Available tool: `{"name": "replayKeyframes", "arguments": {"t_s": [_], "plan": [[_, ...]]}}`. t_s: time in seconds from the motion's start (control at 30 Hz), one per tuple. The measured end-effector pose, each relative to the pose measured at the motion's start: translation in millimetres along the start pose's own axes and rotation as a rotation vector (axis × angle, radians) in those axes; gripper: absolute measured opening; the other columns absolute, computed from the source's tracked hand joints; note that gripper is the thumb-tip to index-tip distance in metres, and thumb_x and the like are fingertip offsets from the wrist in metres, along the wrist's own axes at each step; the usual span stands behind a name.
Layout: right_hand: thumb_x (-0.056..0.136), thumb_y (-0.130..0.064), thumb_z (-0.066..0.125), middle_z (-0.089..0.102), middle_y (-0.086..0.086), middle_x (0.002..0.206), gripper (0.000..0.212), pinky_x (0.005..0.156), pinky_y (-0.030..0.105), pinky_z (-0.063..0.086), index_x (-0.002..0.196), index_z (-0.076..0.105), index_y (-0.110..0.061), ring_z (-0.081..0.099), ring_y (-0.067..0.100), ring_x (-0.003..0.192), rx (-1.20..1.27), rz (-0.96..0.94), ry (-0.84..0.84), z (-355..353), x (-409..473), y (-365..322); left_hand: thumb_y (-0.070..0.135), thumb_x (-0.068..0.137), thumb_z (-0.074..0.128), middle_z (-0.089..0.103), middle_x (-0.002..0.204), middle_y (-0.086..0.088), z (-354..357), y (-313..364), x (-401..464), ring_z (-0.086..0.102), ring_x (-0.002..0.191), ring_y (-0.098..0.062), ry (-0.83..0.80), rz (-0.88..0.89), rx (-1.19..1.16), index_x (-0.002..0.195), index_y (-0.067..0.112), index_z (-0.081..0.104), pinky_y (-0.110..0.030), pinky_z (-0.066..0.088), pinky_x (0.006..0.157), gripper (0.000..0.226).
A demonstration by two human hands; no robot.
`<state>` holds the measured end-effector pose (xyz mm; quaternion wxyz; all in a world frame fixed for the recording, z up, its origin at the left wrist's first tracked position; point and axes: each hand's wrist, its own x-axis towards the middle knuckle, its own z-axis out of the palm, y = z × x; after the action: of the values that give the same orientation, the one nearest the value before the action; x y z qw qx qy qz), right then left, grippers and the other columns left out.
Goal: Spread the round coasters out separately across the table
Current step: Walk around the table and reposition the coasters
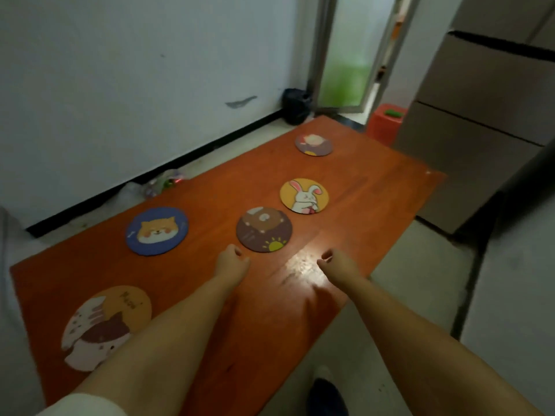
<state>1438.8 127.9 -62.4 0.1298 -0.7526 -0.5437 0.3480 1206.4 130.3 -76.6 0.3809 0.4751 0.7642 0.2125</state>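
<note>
Several round coasters lie apart on the orange-brown table [375, 187]. A purple one [313, 144] is farthest, then a yellow rabbit coaster [304, 195], a brown bear coaster [264, 229], a blue dog coaster [156, 231] and a large orange cat coaster [105, 325] nearest, partly under my left forearm. My left hand [232, 262] hovers just below the bear coaster, fingers curled, holding nothing. My right hand [335, 261] is over bare table to the right, fingers also curled and empty.
A white wall runs along the left with plastic litter [163, 183] at its base. A black bag [296, 106] and an orange stool [386, 123] stand past the table's far end. Grey cabinets [480, 130] are at right. My shoe [327, 397] is on the floor.
</note>
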Motion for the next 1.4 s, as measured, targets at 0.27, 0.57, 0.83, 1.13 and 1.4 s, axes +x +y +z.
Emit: {"name": "replayKeyframes", "arguments": {"t_s": [0.27, 0.57, 0.83, 1.13, 1.4], "plan": [[0.089, -0.012, 0.056, 0.068, 0.03, 0.107, 0.03, 0.086, 0.046, 0.052, 0.104, 0.065, 0.012, 0.062, 0.042, 0.104, -0.095, -0.153, -0.176, 11.2, 132.2, -54.1, 0.024, 0.093, 0.054, 0.061, 0.105, -0.014, 16.5, 15.0, 65.2, 0.055, 0.085, -0.029, 0.118, -0.293, -0.044, 0.104, 0.008, 0.054, -0.032, 0.04, 0.068, 0.019], [0.092, -0.025, 0.059, 0.06, 0.022, 0.113, 0.03, 0.068, 0.038, 0.042, 0.108, 0.051, 0.0, 0.06, 0.04, 0.101, -0.309, -0.232, -0.277, 39.8, 204.2, -82.6, 0.025, 0.092, 0.058, 0.049, 0.14, -0.018, 37.5, 46.8, 113.0, 0.047, 0.128, -0.038, 0.244, -0.62, 0.009, 0.138, 0.005, 0.038, -0.047, 0.046, 0.099, 0.054], [0.088, -0.015, 0.06, 0.065, 0.024, 0.096, 0.017, 0.069, 0.04, 0.044, 0.092, 0.06, 0.002, 0.058, 0.037, 0.085, -0.284, -0.272, -0.373, 42.6, 210.2, -88.6, 0.015, 0.089, 0.059, 0.062, 0.123, -0.02, 42.8, 45.5, 115.4, 0.058, 0.113, -0.038, 0.27, -0.592, -0.041, 0.117, -0.001, 0.061, -0.044, 0.051, 0.091, 0.032], [0.09, -0.012, 0.056, 0.068, 0.02, 0.105, 0.017, 0.074, 0.041, 0.047, 0.105, 0.058, -0.003, 0.059, 0.034, 0.09, -0.159, -0.367, -0.387, 45.9, 132.0, -81.3, 0.012, 0.091, 0.057, 0.054, 0.087, -0.012, 16.9, 6.6, 32.0, 0.053, 0.085, -0.027, 0.318, -0.508, -0.424, 0.068, 0.015, 0.04, -0.045, 0.053, 0.086, 0.029], [0.092, -0.014, 0.058, 0.07, 0.018, 0.109, 0.017, 0.073, 0.031, 0.043, 0.102, 0.065, -0.002, 0.062, 0.034, 0.103, -0.26, -0.4, -0.529, 86.9, 24.9, -45.5, 0.011, 0.093, 0.056, 0.056, 0.095, -0.012, 4.2, -72.3, -88.3, 0.056, 0.092, -0.028, 0.192, -0.572, -0.498, 0.091, 0.007, 0.047, -0.039, 0.053, 0.081, 0.009]]}}
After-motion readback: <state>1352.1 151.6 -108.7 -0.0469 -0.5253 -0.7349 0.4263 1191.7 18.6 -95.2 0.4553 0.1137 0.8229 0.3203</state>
